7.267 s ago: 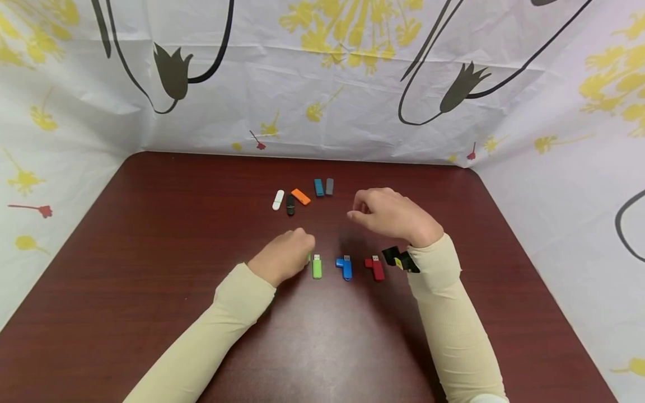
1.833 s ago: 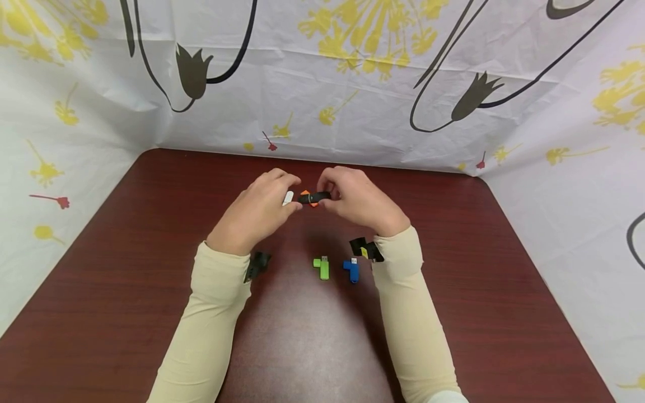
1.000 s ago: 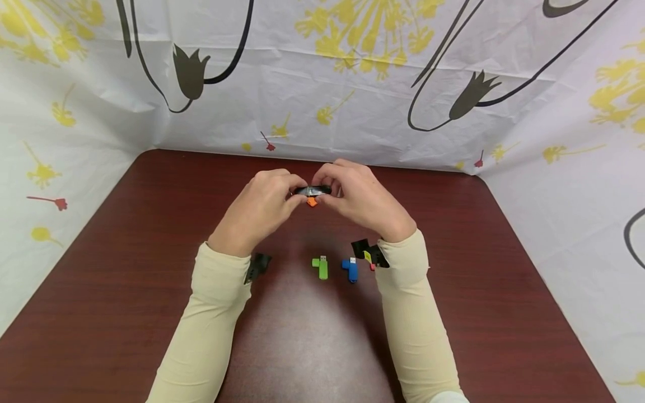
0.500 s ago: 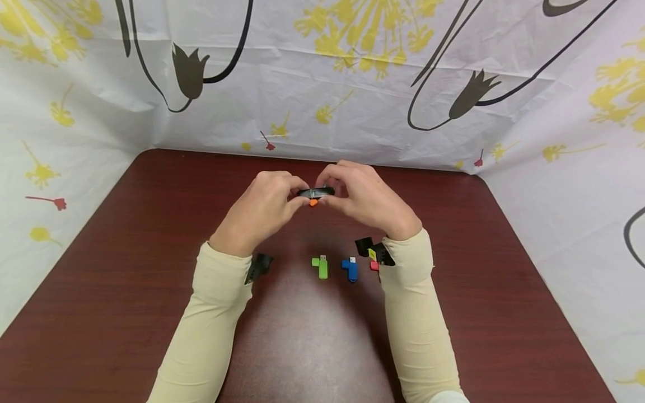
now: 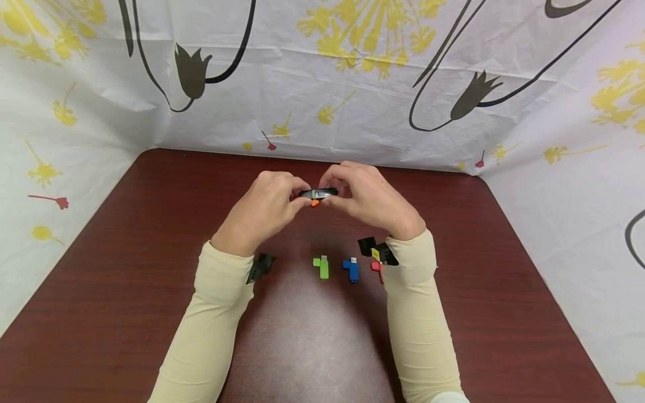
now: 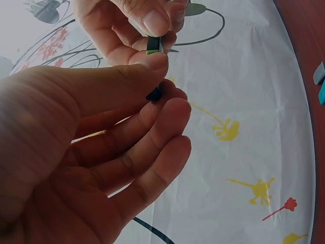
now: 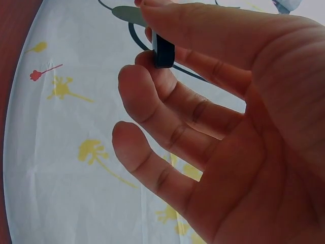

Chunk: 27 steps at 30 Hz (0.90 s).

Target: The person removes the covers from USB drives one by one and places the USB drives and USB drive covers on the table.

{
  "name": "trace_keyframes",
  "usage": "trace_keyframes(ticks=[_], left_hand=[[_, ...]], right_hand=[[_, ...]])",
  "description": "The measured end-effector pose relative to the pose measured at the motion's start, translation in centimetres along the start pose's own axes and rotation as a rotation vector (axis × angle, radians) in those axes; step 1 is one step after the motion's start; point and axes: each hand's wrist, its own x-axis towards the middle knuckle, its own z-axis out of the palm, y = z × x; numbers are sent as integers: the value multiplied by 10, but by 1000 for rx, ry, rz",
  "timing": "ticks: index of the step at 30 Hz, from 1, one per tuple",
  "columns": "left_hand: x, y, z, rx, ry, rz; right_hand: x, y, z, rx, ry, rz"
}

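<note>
Left hand (image 5: 264, 208) and right hand (image 5: 373, 200) pinch black stick (image 5: 326, 193), one per end; orange stick (image 5: 314, 203) partly hidden behind fingers; green stick (image 5: 324, 270) nearer wearer than fingers.

Screened-off table setup, looks like a makeshift recording booth; home, office or lab, can't tell. Dark reddish-brown wood-look table (image 5: 126, 291), glossy, rounded far corners, pale glare near the middle. White sheet (image 5: 353, 131) hangs right behind the far edge, wrinkled, with crease lines, and runs down the left and right sides too. Printed with big yellow flowers (image 5: 373, 39), dark tulips (image 5: 191, 71), small red flowers (image 5: 56, 202). Black gadgets (image 5: 260, 267) at both cuffs fit a recording setup. Room beyond mostly hidden by the sheet.
</note>
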Motion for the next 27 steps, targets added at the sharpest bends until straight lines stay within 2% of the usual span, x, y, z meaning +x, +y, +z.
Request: trace_keyframes(ticks=[12,15,20,24,27], left_hand=[[0,-1,0,7,7,4],[0,-3,-2,21,-10,-29],[-4,-11,-10,32,-12,-106],[-5,-15,-14,32,5,-113],[-4,-16,-15,33,4,-111]], right_hand=[[0,2,-1,-11,2,3],[-1,6,-2,-10,16,16],[-6,13,-6,-6,51,104],[-5,14,-3,14,-5,151],[-1,10,5,27,-76,134]])
